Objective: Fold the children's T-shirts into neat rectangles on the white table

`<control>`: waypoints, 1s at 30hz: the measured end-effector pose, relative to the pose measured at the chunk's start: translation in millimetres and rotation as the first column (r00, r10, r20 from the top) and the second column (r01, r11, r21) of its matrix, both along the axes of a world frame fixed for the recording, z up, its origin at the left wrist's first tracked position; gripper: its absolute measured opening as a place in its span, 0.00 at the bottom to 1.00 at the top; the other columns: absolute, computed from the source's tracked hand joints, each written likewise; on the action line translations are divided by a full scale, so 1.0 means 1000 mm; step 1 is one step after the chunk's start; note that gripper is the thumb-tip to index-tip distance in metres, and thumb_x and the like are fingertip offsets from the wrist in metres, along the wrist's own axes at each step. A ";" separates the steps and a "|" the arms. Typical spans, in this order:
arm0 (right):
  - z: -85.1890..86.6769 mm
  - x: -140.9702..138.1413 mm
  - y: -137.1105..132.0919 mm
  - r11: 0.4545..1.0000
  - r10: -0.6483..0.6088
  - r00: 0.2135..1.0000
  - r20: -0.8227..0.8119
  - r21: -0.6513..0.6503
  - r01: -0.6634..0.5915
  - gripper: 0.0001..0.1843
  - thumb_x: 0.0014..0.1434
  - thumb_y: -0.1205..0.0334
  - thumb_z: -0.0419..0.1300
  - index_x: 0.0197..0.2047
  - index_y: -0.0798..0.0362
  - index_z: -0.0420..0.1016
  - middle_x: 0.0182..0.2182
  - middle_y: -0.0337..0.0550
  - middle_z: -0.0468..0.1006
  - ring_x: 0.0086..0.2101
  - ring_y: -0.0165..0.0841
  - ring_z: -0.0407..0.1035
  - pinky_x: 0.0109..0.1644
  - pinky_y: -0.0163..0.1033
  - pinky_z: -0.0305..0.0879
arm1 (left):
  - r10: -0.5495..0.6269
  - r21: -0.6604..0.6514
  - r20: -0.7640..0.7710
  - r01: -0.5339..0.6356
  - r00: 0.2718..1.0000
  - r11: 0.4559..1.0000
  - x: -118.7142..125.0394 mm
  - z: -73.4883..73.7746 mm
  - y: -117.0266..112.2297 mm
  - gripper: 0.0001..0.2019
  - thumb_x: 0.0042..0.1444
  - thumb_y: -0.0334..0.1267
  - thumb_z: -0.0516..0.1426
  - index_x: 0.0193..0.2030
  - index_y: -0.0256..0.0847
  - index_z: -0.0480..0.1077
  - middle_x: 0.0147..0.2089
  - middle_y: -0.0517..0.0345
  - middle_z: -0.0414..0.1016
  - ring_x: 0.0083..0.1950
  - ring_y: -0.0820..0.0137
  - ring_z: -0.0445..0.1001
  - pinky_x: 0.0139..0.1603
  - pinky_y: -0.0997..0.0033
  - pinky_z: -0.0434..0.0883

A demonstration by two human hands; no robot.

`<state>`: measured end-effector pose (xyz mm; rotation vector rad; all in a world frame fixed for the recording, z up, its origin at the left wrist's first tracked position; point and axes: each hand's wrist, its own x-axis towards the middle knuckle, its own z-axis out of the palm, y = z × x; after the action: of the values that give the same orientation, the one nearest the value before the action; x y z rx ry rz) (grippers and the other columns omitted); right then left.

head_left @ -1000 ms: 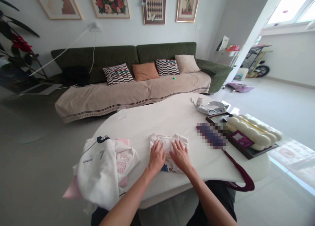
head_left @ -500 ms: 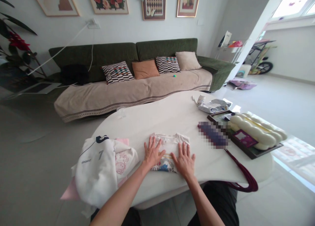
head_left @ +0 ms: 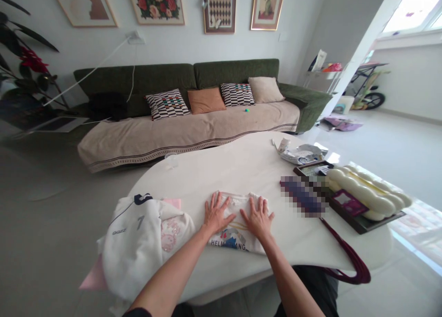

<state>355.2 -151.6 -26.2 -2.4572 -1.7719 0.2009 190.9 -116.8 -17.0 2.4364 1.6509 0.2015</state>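
A white T-shirt (head_left: 229, 241) with a printed picture and dark lettering lies folded on the white table (head_left: 193, 174), near its front edge. My left hand (head_left: 217, 214) rests flat on the shirt's upper left part, fingers spread. On the upper right part lies my right hand (head_left: 258, 216), its fingers also apart. Both palms press on the cloth and neither grips it. Left of the shirt is a loose heap of clothes: a white top (head_left: 133, 243) with a "7"-like mark, over a white and pink garment (head_left: 174, 234).
On the right stand a dark tray (head_left: 359, 222), a cream bubble-shaped box (head_left: 369, 188) and a blurred purple item with a dark red strap (head_left: 348, 252). Behind them are a silver packet (head_left: 304, 153) and a small white bottle (head_left: 283, 145). A green sofa (head_left: 238, 71) lines the wall.
Both hands now sit higher on the shirt relative to its print, uncovering more of the picture and lettering. The view has shifted slightly.
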 end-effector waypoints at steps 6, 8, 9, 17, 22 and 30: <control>-0.003 0.000 0.016 0.998 -0.047 0.999 0.020 0.053 0.046 0.38 0.59 0.40 0.35 0.66 0.52 0.35 0.64 0.53 0.40 0.62 0.47 0.27 0.54 0.65 0.39 | 0.014 -0.002 -0.018 -0.014 1.000 1.000 0.002 -0.001 0.005 0.39 0.50 0.62 0.45 0.66 0.49 0.39 0.69 0.53 0.36 0.67 0.55 0.33 0.61 0.45 0.44; 0.004 0.003 0.016 1.000 -0.017 1.000 -0.007 0.010 0.018 0.39 0.58 0.39 0.36 0.66 0.50 0.34 0.64 0.53 0.39 0.62 0.47 0.27 0.54 0.66 0.40 | 0.019 -0.035 -0.006 -0.019 1.000 0.999 0.000 0.003 0.011 0.43 0.48 0.63 0.48 0.66 0.44 0.39 0.68 0.50 0.39 0.67 0.54 0.37 0.61 0.46 0.46; 0.009 0.004 0.014 1.000 0.001 1.000 -0.019 -0.007 -0.001 0.39 0.57 0.38 0.38 0.66 0.50 0.34 0.64 0.53 0.38 0.62 0.47 0.28 0.54 0.66 0.40 | 0.015 -0.059 0.015 -0.014 1.000 0.998 -0.001 0.005 0.014 0.43 0.48 0.62 0.48 0.66 0.43 0.40 0.68 0.49 0.41 0.67 0.54 0.39 0.61 0.48 0.48; 0.028 -0.065 -0.046 0.987 0.050 0.999 0.001 0.150 -0.050 0.39 0.56 0.43 0.47 0.63 0.58 0.49 0.61 0.65 0.49 0.59 0.58 0.38 0.53 0.66 0.41 | 0.187 0.217 0.213 -0.233 0.959 0.948 -0.041 -0.022 -0.004 0.23 0.60 0.37 0.42 0.61 0.34 0.53 0.62 0.45 0.56 0.64 0.64 0.52 0.61 0.61 0.56; 0.000 -0.094 -0.061 0.986 0.018 0.999 -0.027 0.164 -0.014 0.38 0.57 0.39 0.40 0.63 0.54 0.51 0.62 0.63 0.47 0.59 0.59 0.39 0.53 0.69 0.37 | 0.184 0.317 0.184 -0.236 0.966 0.919 -0.048 -0.039 -0.027 0.20 0.59 0.34 0.41 0.57 0.35 0.60 0.60 0.46 0.61 0.63 0.63 0.55 0.60 0.56 0.59; -0.002 -0.037 0.019 0.982 0.176 0.984 -0.012 0.066 -0.174 0.36 0.56 0.37 0.42 0.64 0.44 0.46 0.64 0.50 0.41 0.62 0.51 0.30 0.56 0.64 0.33 | 0.222 0.364 0.127 -0.254 0.967 0.896 -0.042 -0.033 -0.028 0.19 0.59 0.36 0.43 0.56 0.37 0.61 0.59 0.48 0.61 0.61 0.62 0.57 0.59 0.57 0.58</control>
<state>318.0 -132.4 -28.7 -2.2494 -1.9553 0.1763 149.1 -144.5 -49.9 2.4262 2.0309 0.7102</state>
